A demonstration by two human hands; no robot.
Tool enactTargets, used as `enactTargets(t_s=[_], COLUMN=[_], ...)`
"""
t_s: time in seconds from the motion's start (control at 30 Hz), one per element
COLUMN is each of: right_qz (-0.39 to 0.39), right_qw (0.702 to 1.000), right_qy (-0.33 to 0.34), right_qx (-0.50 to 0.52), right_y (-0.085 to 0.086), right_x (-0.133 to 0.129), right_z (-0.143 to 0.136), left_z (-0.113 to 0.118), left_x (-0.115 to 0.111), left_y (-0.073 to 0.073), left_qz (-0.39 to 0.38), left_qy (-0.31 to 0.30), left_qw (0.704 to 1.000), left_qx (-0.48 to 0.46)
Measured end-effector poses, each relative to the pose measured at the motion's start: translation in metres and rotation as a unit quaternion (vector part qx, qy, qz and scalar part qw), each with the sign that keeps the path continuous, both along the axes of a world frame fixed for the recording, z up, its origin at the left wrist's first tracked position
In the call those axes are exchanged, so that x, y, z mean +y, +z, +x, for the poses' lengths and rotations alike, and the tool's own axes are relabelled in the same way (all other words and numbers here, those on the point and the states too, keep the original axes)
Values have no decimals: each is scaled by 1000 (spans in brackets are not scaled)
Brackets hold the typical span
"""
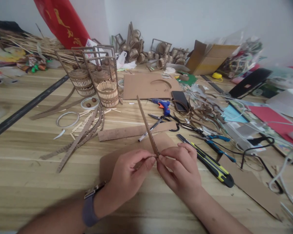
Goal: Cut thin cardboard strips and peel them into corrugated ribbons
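A narrow brown cardboard strip (146,125) stands on edge and points away from me, its near end pinched between both hands. My left hand (134,167), with a watch on the wrist, grips that end between thumb and forefinger. Touching it from the other side, my right hand (179,165) has its fingertips closed on the same end. Beneath the hands lies a brown cardboard piece (107,165). Just beyond are a flat cardboard strip (122,132) and a pen (150,130).
A yellow-black utility knife (212,162) and blue-handled pliers (219,148) lie at right. Beyond are black scissors (189,126), a blue glue gun (163,105) and a phone (179,100). Small stick baskets (107,94), loose sticks and cardboard strips (75,149) are at left.
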State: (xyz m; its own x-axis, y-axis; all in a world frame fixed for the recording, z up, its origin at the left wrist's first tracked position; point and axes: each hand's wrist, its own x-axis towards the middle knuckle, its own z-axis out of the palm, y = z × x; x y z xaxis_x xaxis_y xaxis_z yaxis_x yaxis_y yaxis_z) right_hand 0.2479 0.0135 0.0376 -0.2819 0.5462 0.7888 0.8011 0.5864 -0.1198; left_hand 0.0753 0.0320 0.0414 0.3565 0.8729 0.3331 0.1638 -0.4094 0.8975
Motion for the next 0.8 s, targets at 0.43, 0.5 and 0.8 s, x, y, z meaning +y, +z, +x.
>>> enactTargets(t_s=[0.43,0.5,0.8], right_qz=[-8,-9,-15], right_qw=[1000,1000,1000], right_qy=[-1,6,1], right_qx=[8,8,-25], right_y=[4,3,-1], right_x=[-2,-1,1], right_z=[-1,-1,-3], left_z=[1,1,1], left_x=[-3,-3,-1], left_y=[0,-1,2], left_qz=[107,132,56], left_qy=[25,24,0], left_qw=[993,989,997], left_qx=[51,57,58])
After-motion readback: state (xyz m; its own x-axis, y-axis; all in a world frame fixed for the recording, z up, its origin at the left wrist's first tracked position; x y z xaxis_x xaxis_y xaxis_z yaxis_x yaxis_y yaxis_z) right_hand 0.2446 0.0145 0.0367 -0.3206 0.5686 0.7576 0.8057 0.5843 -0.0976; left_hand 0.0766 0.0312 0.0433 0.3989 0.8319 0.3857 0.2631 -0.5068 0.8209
